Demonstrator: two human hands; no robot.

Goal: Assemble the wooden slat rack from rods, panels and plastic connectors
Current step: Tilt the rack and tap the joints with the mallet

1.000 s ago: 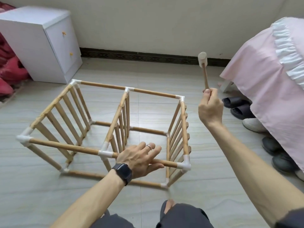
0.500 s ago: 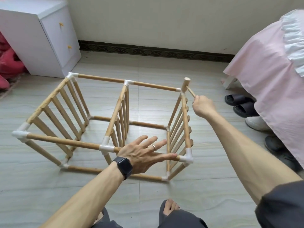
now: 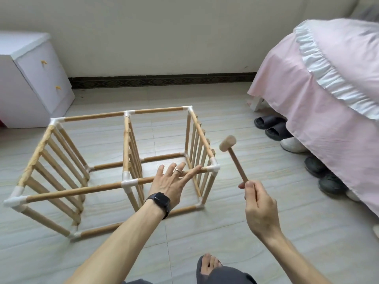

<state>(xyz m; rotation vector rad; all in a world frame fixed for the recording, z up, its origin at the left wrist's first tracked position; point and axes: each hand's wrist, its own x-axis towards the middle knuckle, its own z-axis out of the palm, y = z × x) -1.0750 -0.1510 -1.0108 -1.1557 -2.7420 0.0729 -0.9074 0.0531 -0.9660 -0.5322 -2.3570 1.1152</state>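
The wooden slat rack (image 3: 86, 189) stands on the tiled floor, a box frame of rods joined by white plastic connectors, with three slatted panels upright. My left hand (image 3: 171, 184) lies flat with fingers spread on the near top rod, left of the near right corner connector (image 3: 213, 168). My right hand (image 3: 259, 210) grips the handle of a small wooden mallet (image 3: 232, 155). The mallet head hangs in the air just right of that corner connector, not touching it.
A white bedside cabinet (image 3: 34, 83) stands at the left by the wall. A bed with a pink cover (image 3: 320, 99) fills the right side, with several shoes and slippers (image 3: 272, 126) beneath its edge. My foot (image 3: 209, 265) is at the bottom.
The mallet struck down at the far right corner half a second ago; now my right hand has pulled it back toward me, beside the near right corner. The left hand stays on the rod.
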